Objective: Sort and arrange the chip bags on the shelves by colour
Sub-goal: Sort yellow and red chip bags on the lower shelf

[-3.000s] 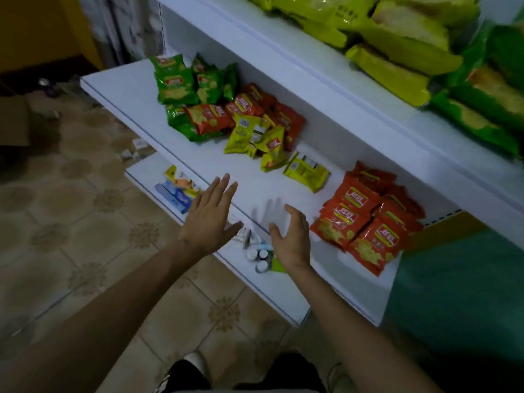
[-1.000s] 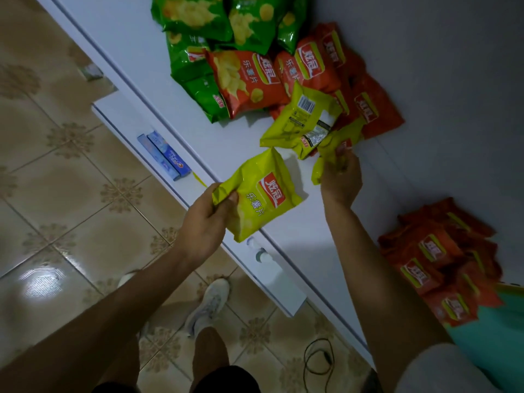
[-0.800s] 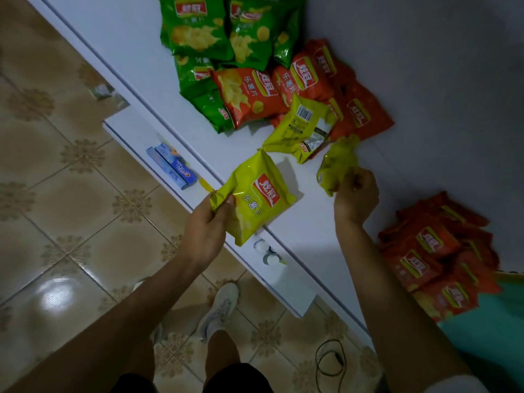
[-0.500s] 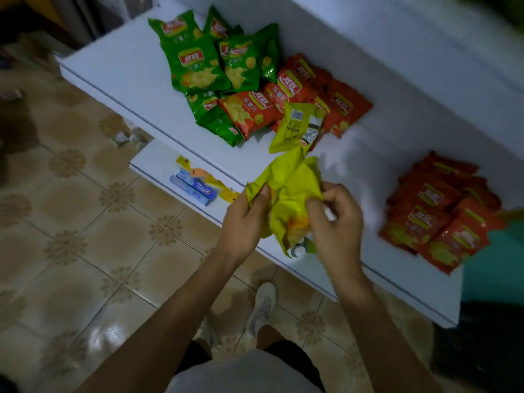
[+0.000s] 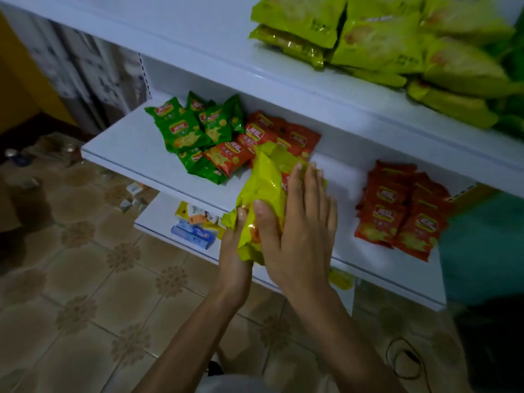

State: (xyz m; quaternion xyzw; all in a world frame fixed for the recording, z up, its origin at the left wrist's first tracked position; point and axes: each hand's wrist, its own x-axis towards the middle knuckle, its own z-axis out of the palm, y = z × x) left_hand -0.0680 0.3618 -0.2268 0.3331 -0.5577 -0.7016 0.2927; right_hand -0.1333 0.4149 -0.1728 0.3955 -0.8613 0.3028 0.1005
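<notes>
Bags: yellow bags (image 5: 266,182) bunched between our hands over the shelf (image 5: 127,148) front; red stack (image 5: 397,211) at 3 o'clock.
Feel: light, puffy, slippery, we judge; take the sealed edges.
Left: left hand (image 5: 234,251) grips the bundle's lower end.
Right: right hand (image 5: 303,231) presses flat, fingers (image 5: 307,182) straight, close together.

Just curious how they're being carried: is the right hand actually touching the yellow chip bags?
Touching. The head view shows the right hand laid flat on the yellow chip bags, with no gap between them.

glossy plastic yellow bags (image 5: 266,182), smooth white shelf (image 5: 136,143)
</notes>
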